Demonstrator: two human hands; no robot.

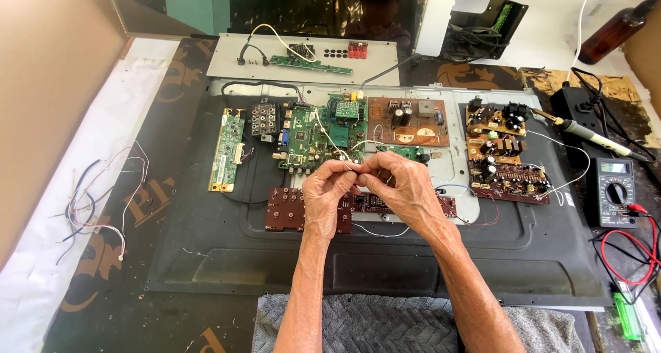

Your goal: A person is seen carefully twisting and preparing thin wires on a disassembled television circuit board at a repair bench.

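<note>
Right now your left hand (329, 191) and right hand (406, 184) meet fingertip to fingertip over the middle of the opened television back panel (206, 256), and both pinch a thin white wire (329, 141) between thumb and forefinger; the other fingers curl in loosely. That wire runs from your fingertips away to the far side, up across the green main board (310, 136), which sits just beyond your left hand. Under your palms lies a dark red-brown button board (286, 212), partly hidden by your hands, with another white lead looping out near it. To the left of the main board a narrow green strip board (226, 150) stands lengthwise. To the right of the main board sits an orange-brown power board (407, 122), and farther right a brown board crowded with black capacitors (499, 153). At the far edge a grey metal plate (303, 60) carries a slim green board and a red connector. Well off to the right, a soldering iron (585, 132) rests pointing left, and nearer you a black multimeter (614, 191) lies with red and black leads (630, 246) coiled beside it. On the left, a loose bundle of thin wires (93, 208) lies on white paper. A grey towel (385, 325) lies at the near edge beneath your forearms.
</note>
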